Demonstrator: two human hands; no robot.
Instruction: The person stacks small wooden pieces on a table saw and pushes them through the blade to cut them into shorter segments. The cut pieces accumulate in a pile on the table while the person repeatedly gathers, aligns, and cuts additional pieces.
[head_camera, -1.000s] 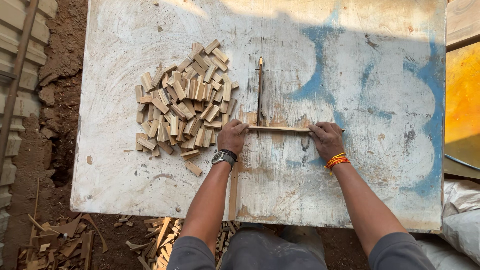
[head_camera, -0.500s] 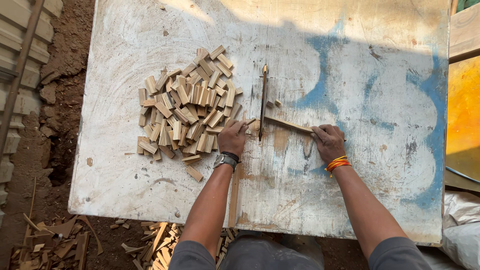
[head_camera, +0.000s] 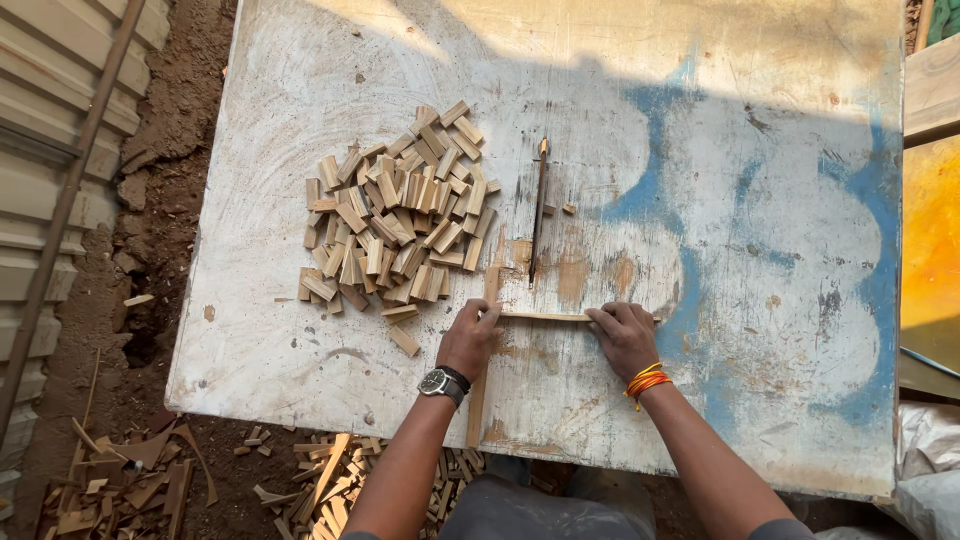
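Head view: the person leans over a worn whitewashed board table (head_camera: 300, 380), smeared with blue paint on its right half. Both hands meet on one thin wooden strip (head_camera: 545, 317) that lies flat and crosswise near the table's near edge. The left hand (head_camera: 468, 338), a watch (head_camera: 440, 381) on its wrist, curls its fingers down over the strip's left end; the right hand (head_camera: 625, 338), with orange bangles (head_camera: 647, 380) at the wrist, presses fingertips on the right end. Holding both ends this way seems to pin the strip against the board so it cannot slide or twist.

Just beyond the strip, a slim dark blade-like tool (head_camera: 539, 208) lies pointing away, near but not touched, within easy reach of either hand. Left of it sits a loose pile of small cut wooden blocks (head_camera: 395, 215), heaped well clear of the hands; a few stray blocks (head_camera: 403, 338) lie between pile and left hand. A longer batten (head_camera: 478, 400) runs lengthwise under the left wrist toward the near edge. Below the table, on bare earth, wood offcuts (head_camera: 330, 475) are scattered.
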